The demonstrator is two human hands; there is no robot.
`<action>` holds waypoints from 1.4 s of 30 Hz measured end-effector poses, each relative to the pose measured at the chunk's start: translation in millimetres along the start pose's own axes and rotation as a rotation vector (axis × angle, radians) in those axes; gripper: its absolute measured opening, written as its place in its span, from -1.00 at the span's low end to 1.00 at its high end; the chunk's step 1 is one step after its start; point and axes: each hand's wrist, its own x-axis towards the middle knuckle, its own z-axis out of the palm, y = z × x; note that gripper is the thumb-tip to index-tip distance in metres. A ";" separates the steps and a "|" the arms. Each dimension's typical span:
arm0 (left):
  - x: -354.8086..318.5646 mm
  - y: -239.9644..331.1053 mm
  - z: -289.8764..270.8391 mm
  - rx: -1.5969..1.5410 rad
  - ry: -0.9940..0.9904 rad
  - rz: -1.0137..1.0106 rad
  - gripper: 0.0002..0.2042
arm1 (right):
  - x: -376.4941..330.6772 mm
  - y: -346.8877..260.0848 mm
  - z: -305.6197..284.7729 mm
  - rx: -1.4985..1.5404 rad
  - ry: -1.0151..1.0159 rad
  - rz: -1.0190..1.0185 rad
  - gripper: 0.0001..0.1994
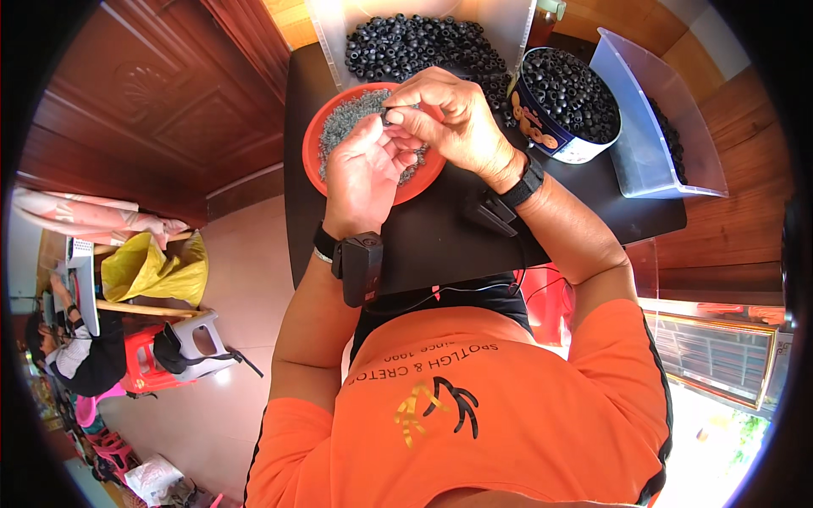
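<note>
Above the red plastic bowl (312, 161) of small grey pieces (340, 120), my two hands meet. My right hand (453, 118) pinches a small black part (387, 116) between thumb and fingers. Palm up, my left hand (368, 173) has its fingers curled and its thumb against the same part. Whether anything else lies in the left palm cannot be made out. Behind the bowl, a clear plastic bin (330, 42) holds many black ring-like parts (415, 46). More of them fill a round tin (566, 152) to the right of my hands.
At the far right of the dark table (440, 254) stands another clear bin (631, 152) with black parts. A black device (491, 212) and cable hang by my right wrist. On the left floor are a yellow bag (161, 271), stools (203, 347) and a person (72, 347).
</note>
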 end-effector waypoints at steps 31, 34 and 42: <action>-5.6 -2.0 9.3 -0.048 -0.002 0.049 -0.78 | -3.8 -10.7 9.2 -0.516 -0.028 -0.271 -0.75; -3.0 -2.3 1.9 -0.012 0.067 0.068 -0.80 | -4.7 -10.4 13.9 -0.558 -0.065 -0.284 -0.78; -2.0 -2.2 6.8 0.041 0.195 0.011 -0.77 | -4.3 -4.7 20.4 -0.626 -0.097 -0.319 -0.85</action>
